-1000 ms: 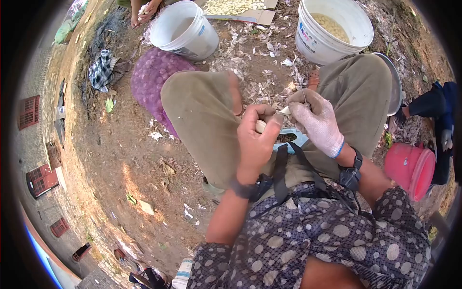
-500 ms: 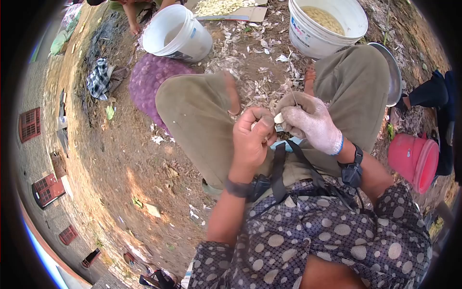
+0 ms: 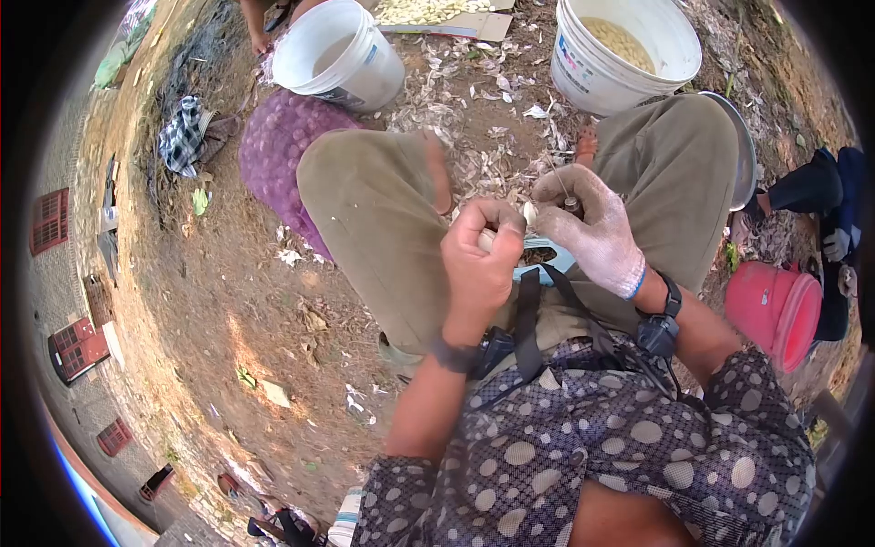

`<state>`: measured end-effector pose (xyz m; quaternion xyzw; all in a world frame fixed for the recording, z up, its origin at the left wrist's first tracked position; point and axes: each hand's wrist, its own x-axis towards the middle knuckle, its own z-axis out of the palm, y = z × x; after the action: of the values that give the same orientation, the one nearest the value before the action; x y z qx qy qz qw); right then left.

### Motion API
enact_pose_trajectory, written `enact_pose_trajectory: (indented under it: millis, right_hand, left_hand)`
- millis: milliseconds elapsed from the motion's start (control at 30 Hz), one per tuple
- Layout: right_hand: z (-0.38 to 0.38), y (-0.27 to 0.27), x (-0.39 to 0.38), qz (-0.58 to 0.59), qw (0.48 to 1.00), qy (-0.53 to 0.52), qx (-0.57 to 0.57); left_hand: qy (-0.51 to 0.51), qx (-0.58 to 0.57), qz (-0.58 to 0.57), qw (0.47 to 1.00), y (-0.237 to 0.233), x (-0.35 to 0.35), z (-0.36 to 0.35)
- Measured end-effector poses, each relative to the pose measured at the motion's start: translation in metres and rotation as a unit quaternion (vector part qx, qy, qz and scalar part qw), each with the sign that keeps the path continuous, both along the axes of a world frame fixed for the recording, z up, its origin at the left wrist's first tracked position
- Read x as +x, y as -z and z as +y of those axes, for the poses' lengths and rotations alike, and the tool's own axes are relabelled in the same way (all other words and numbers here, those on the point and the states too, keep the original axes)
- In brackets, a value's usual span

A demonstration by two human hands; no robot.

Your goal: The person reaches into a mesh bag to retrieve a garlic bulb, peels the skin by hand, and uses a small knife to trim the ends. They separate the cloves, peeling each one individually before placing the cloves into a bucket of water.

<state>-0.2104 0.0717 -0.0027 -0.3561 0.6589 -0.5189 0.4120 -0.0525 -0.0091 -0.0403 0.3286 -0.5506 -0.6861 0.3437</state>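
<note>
My bare left hand is closed, with a pale garlic clove showing between its fingers. Another whitish clove sits at the fingertips, in the small gap between my hands. On my right hand is a dirty white knit glove. Its fingers are curled around a thin-bladed knife, whose narrow metal part points up and away; the grip is mostly hidden. Below the hands, between my thighs, a light blue plastic piece shows, perhaps a stool edge.
A purple net sack of garlic lies beside my left knee. Ahead stand a white bucket and another white bucket holding peeled cloves in liquid. Cloves lie on cardboard. A pink bucket and another person's legs are at right.
My right hand has turned and drawn slightly away from my left, showing more of the clove and the knife. The view has shifted a little.
</note>
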Motion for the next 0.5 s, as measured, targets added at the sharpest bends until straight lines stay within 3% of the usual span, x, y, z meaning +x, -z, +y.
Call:
enact_pose_trajectory:
  millis: [100,200,300,400,500]
  right_hand:
    - [-0.002,-0.007,-0.001,0.007,0.998,-0.068,0.002]
    - [-0.003,-0.007,-0.003,-0.029,0.995,-0.096,-0.005]
    - [-0.002,-0.006,-0.009,-0.180,0.978,-0.098,0.038]
    - [-0.002,0.001,-0.012,-0.318,0.945,-0.068,0.033]
    - [-0.001,0.003,-0.015,-0.384,0.923,-0.026,-0.011]
  left_hand:
    - [0.001,-0.091,-0.039,0.995,-0.008,0.000,-0.001]
    - [0.035,0.027,-0.020,0.999,-0.002,0.006,-0.001]
    - [0.061,0.228,0.141,0.961,-0.007,0.008,-0.002]
    - [0.063,0.279,0.248,0.926,-0.009,0.007,-0.007]
    - [0.088,0.224,0.286,0.927,0.003,0.013,-0.016]
